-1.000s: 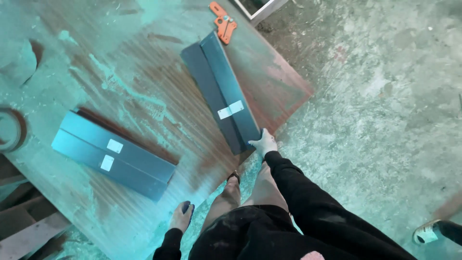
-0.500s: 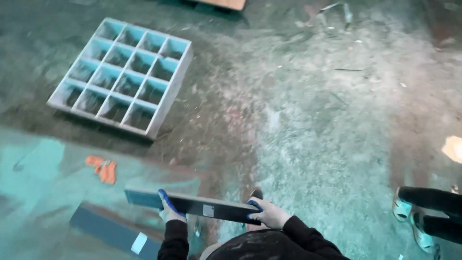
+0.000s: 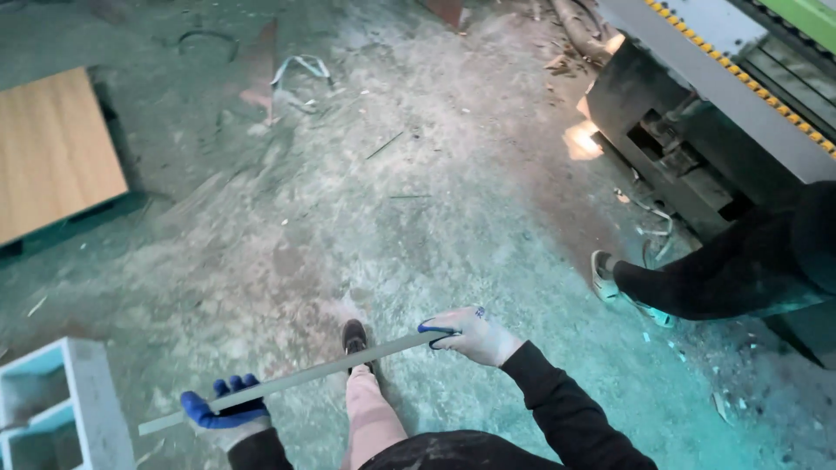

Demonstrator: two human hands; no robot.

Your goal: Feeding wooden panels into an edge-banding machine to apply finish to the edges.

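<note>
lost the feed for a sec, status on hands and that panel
Left hand and right hand both gripping thin grey panel, edge-on. Another person's leg off right, apart.

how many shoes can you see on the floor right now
2: the wearer's dark shoe under the thin panel, and another person's light shoe near the machine. Others may be hidden.

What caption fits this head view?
Gloved left hand and right hand carry a thin panel edge-on across a dusty floor.
</note>
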